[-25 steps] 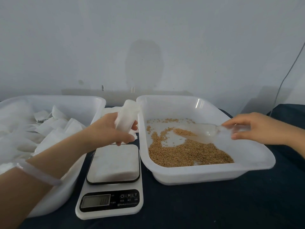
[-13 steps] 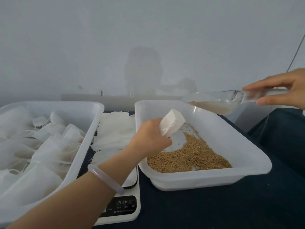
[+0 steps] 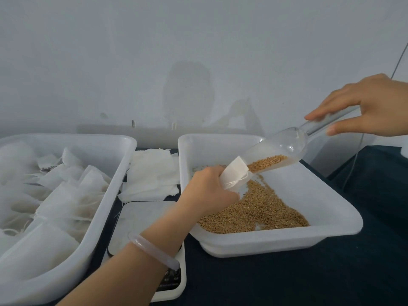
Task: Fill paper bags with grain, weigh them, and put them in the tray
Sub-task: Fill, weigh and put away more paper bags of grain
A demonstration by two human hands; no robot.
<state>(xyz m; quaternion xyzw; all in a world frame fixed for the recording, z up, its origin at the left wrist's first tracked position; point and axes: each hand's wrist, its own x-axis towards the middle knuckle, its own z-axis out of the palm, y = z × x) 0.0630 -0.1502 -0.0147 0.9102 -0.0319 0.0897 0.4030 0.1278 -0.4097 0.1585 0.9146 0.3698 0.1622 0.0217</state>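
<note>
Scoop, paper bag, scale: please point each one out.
scoop (image 3: 278, 149), head view, on its clear bowl.
paper bag (image 3: 234, 173), head view, on its white side.
scale (image 3: 143, 221), head view, on its bare platform.

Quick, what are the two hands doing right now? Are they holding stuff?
Left hand: closed around a white paper bag.
Right hand: pinching the handle of a clear scoop with grain in it.

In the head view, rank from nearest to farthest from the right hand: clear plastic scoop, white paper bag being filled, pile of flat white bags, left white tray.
1. Clear plastic scoop, held by the right hand.
2. White paper bag, in the left hand at centre.
3. Pile of flat white bags, left of centre.
4. Left white tray, far left.
</note>
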